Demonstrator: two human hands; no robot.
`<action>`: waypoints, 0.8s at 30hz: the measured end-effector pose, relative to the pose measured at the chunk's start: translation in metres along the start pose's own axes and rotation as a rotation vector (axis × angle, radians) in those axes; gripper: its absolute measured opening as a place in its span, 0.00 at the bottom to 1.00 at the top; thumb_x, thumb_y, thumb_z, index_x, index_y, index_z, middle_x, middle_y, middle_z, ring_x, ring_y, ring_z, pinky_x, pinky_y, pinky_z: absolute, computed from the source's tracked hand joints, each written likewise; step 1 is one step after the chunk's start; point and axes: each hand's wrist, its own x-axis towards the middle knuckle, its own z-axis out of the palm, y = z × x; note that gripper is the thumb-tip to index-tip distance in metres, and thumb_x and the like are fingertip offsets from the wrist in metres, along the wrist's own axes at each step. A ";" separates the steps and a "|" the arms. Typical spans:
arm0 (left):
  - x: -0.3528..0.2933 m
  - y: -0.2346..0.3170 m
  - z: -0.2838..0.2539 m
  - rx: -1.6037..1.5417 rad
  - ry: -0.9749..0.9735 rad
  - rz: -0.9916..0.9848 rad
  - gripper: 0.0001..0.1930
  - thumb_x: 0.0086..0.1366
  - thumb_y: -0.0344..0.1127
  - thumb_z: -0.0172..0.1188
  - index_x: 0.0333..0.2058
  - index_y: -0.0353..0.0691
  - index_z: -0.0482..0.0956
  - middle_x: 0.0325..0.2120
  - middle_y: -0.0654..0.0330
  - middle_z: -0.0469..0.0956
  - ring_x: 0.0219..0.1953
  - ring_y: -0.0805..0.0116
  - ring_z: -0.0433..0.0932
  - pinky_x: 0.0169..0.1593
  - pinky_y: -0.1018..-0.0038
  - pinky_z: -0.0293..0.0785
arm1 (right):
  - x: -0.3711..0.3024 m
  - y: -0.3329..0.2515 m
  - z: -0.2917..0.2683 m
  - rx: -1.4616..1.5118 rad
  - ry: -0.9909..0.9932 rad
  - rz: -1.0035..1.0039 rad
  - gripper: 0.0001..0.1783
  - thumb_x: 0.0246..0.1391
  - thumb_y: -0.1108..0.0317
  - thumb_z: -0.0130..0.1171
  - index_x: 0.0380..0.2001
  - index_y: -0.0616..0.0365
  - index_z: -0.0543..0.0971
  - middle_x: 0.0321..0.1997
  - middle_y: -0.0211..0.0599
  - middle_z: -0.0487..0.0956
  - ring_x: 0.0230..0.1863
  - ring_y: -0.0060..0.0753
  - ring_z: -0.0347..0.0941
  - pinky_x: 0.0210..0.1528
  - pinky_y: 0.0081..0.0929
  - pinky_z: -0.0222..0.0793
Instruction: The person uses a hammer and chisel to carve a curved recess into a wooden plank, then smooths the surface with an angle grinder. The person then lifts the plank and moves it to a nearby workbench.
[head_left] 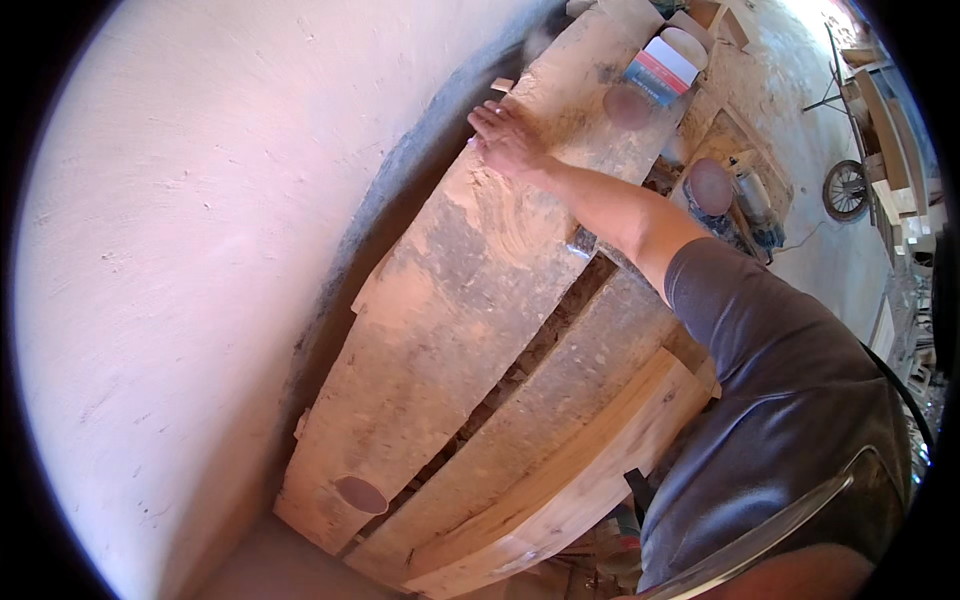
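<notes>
My right hand (505,140) rests palm down at the wall-side edge of a wide dusty board (420,300) on a wooden bench. Its fingers are apart, and I see nothing held in them. A small wood chip (502,85) lies just past the fingertips. Curved wipe marks show in the pale sawdust (525,200) beside the wrist. Farther along the board are a round brown disc (627,107) and an open red, white and blue carton (662,70). Another brown disc (360,495) lies at the board's other end. My left hand is out of view.
A pale wall (200,250) runs along the bench, with a dark gap between. A debris-filled slot (520,365) separates the boards. A cleaner plank (570,460) lies nearest my body. Beyond my arm stand a disc-topped container (710,187), a spoked wheel (847,190) and stacked timber (885,130).
</notes>
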 end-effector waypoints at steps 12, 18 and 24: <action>-0.018 -0.001 0.008 0.028 0.041 -0.011 0.08 0.63 0.28 0.61 0.39 0.38 0.72 0.26 0.62 0.73 0.27 0.70 0.74 0.31 0.68 0.74 | -0.044 -0.016 -0.033 0.439 0.083 0.060 0.32 0.61 0.78 0.55 0.69 0.49 0.68 0.69 0.43 0.72 0.67 0.46 0.68 0.69 0.41 0.65; -0.026 -0.007 0.004 0.027 0.070 -0.028 0.08 0.63 0.27 0.62 0.39 0.38 0.72 0.26 0.62 0.73 0.28 0.70 0.74 0.31 0.69 0.74 | -0.043 -0.041 -0.005 0.220 0.023 -0.383 0.23 0.65 0.72 0.54 0.63 0.61 0.72 0.69 0.44 0.72 0.73 0.45 0.63 0.76 0.39 0.57; -0.035 -0.012 0.000 0.015 0.091 -0.043 0.08 0.63 0.27 0.62 0.39 0.38 0.73 0.27 0.62 0.74 0.28 0.71 0.74 0.31 0.69 0.74 | -0.058 -0.099 0.011 0.585 -0.149 -0.450 0.19 0.68 0.73 0.49 0.59 0.56 0.77 0.69 0.41 0.73 0.73 0.42 0.62 0.75 0.42 0.57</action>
